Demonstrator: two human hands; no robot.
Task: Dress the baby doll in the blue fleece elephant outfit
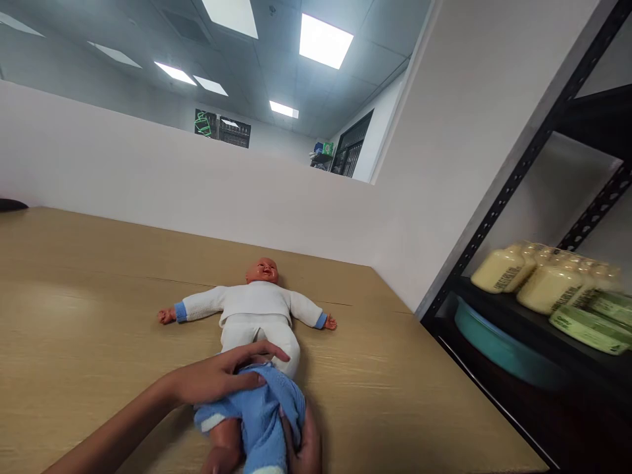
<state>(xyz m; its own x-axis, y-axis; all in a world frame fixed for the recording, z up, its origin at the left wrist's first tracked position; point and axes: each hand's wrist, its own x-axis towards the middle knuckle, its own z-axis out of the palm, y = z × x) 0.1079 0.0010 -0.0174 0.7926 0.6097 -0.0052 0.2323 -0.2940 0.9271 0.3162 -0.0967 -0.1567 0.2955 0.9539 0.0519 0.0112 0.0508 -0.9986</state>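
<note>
A baby doll (261, 303) in a white top with blue cuffs lies on its back, arms spread, head away from me. White cloth covers its hips and upper legs. Light blue doll trousers (261, 408) with white hems are bunched around its lower legs, and one bare leg (226, 441) shows below a hem. My left hand (222, 376) grips the top edge of the trousers, thumb on the blue cloth and fingers reaching over the white cloth. At the trousers' right side my right hand (307, 440) is curled round the fabric, its fingers partly hidden.
The doll lies on a wooden table (385, 355) against a white partition (197, 197). On the right, a black shelf rack (498, 191) holds pale yellow bottles (503, 266), green packs (587, 326) and a teal basin (503, 349). A dark object (12, 205) sits at the far left edge.
</note>
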